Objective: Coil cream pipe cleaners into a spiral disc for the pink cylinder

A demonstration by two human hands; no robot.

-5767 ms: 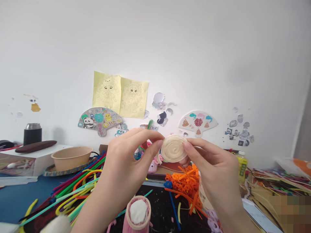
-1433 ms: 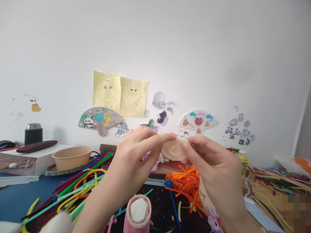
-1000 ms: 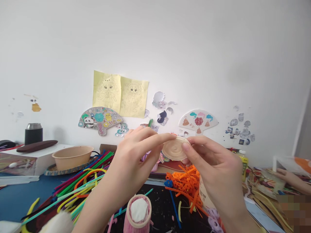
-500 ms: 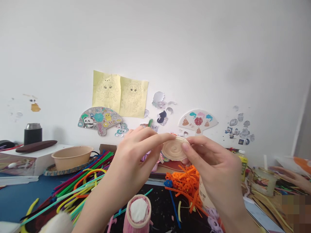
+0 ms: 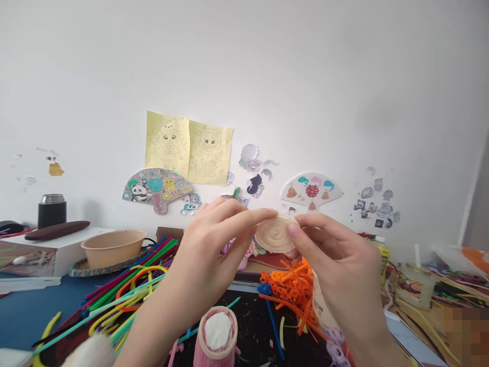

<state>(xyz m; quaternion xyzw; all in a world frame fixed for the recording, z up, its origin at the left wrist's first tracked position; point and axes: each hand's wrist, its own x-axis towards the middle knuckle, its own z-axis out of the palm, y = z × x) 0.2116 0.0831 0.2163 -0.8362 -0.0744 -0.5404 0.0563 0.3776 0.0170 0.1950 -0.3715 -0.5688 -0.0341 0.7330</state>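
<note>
So the cream chenille-stem coil (image 5: pixel 274 234) is up in the air between both hands, above the orange stem pile (image 5: pixel 290 290) on the worktop (image 5: pixel 23 311). The left hand (image 5: pixel 206 255) has its fingers (image 5: pixel 263 216) pinching the coil's left rim and top edge. The right hand (image 5: pixel 336 260) grips the right rim, thumb on the face. My take: squeeze lightly and evenly from both sides with the disc flat, or the spiral could pop into a cone.

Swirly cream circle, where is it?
Mid-picture in the head view, the swirly cream circle is pinched between the left hand and right hand, above the orange strips.
</note>
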